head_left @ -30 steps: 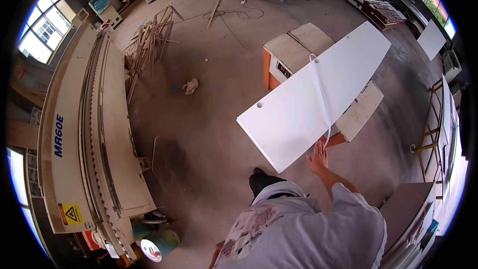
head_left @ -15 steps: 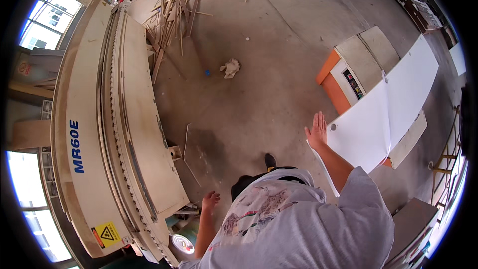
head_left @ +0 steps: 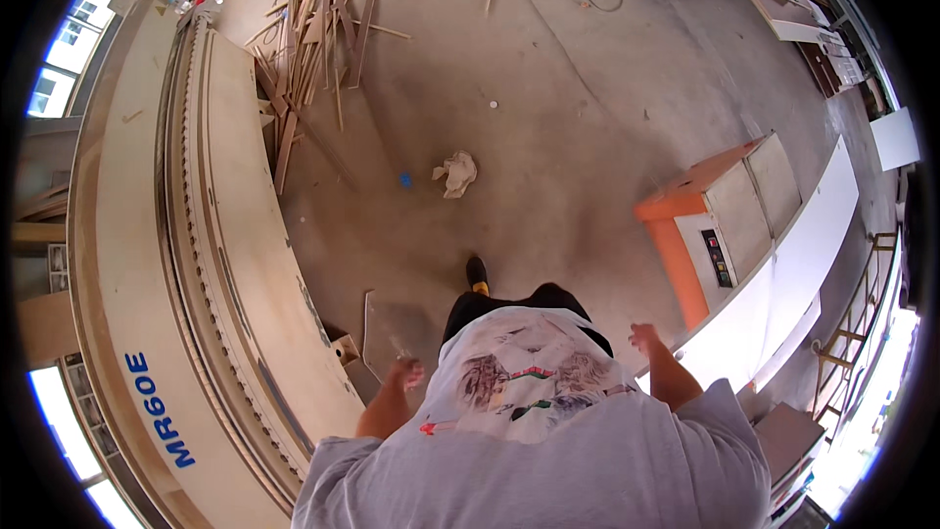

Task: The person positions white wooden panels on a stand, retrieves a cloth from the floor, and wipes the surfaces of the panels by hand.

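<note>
My left hand [head_left: 405, 372] hangs at my left side near the long cream machine [head_left: 269, 264], its fingers loosely bent and slightly blurred. Nothing shows in it. At my right side my right hand [head_left: 646, 338] is held with loosely bent fingers and nothing visible in them. It is nearest to the large white panel [head_left: 749, 304], apart from it as far as I can see. That panel leans along an orange and cream machine [head_left: 690, 230] with a small dark control strip. My shirt hides the panel's near end.
One dark shoe [head_left: 477, 272] steps forward on the concrete floor [head_left: 548, 206]. Ahead lie a crumpled pale cloth [head_left: 456, 174], a blue scrap [head_left: 405, 179] and a pile of wood strips [head_left: 318, 34]. A cable [head_left: 587, 0] runs across the far floor. Yellowish metal rails [head_left: 842, 343] stand at right.
My right hand has come off the white panel and drawn back to my side. My body has turned right, and one foot is further forward. My left hand stays beside me.
</note>
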Demonstrator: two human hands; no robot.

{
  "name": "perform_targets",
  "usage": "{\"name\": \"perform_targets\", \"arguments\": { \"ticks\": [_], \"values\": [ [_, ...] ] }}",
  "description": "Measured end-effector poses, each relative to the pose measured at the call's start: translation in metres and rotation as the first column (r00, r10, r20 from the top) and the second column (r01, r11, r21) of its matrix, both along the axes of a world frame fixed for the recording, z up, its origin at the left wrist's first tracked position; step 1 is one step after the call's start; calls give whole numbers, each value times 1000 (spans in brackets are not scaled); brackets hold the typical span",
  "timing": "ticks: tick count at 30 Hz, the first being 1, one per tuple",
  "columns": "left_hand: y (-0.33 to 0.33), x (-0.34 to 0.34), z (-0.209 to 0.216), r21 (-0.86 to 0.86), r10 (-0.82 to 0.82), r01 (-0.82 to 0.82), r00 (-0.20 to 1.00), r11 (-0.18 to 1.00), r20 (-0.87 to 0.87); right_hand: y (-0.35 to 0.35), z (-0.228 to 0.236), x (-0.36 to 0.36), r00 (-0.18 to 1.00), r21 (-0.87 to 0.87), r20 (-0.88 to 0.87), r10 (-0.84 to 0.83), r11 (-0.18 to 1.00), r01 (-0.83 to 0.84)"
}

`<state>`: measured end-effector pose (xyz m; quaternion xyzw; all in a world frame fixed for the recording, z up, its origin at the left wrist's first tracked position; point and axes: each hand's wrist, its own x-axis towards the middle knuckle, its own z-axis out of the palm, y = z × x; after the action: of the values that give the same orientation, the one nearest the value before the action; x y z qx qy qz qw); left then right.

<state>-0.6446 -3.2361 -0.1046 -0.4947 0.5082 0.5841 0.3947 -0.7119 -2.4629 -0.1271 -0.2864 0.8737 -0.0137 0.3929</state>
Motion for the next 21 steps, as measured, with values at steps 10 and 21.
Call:
{"name": "perform_targets", "arguments": {
  "ticks": [10, 21],
  "values": [
    [-142, -634, 73, 120, -30, 116, 832, 986, -554, -186, -28, -177, 607, 13, 222, -763, 625, 781],
    [190, -913, 107, -576, -905, 704, 252, 415, -344, -91, 54, -635, -137, -65, 327, -935, -167, 984]
  ]
}}
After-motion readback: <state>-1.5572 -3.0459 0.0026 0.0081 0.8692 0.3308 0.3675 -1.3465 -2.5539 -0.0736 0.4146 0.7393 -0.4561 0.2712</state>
